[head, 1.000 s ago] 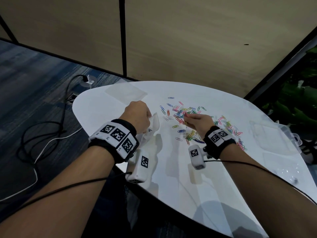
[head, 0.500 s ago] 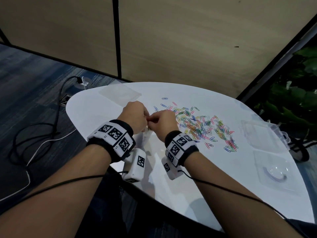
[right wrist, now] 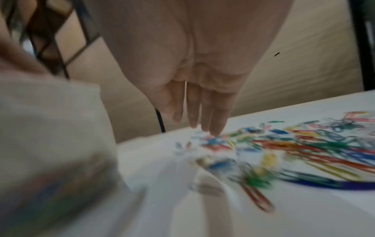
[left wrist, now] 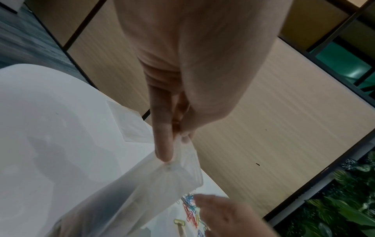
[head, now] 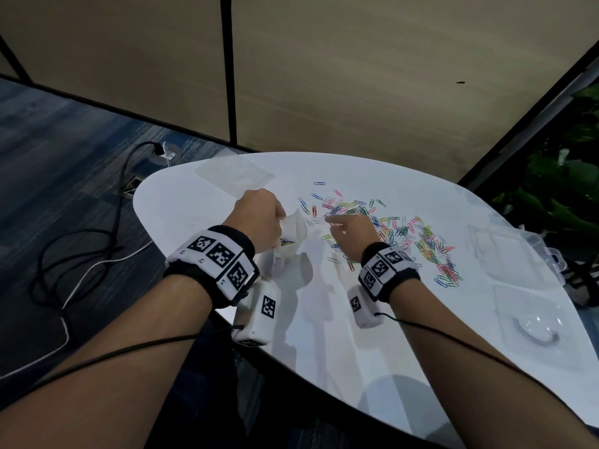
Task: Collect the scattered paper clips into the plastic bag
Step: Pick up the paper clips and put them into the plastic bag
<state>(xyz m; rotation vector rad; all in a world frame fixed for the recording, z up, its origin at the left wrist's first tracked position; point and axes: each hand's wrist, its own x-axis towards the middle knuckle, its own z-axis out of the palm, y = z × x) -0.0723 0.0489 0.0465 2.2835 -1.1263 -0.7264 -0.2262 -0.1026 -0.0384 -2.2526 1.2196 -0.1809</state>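
Coloured paper clips (head: 402, 231) lie scattered over the middle of the white table (head: 324, 335). My left hand (head: 259, 215) pinches the rim of a clear plastic bag (head: 291, 234) between finger and thumb, holding it up off the table at the left of the clips; a few clips show through its bottom. In the left wrist view the bag (left wrist: 154, 181) hangs open below my left hand (left wrist: 172, 144). My right hand (head: 350, 228) hovers over the near-left edge of the clips, fingers (right wrist: 205, 118) straight and pointing down, tips just at the paper clips (right wrist: 284, 149), holding nothing.
Another flat plastic bag (head: 235, 173) lies at the table's far left. Clear plastic boxes (head: 505, 254) and a lid (head: 531, 325) sit at the right edge. Cables (head: 81, 254) trail on the floor to the left. A wall stands behind.
My right hand went from the clips to the bag mouth half a second ago, and has now swung back right over the clips with fingers straight. The left hand keeps holding the bag.
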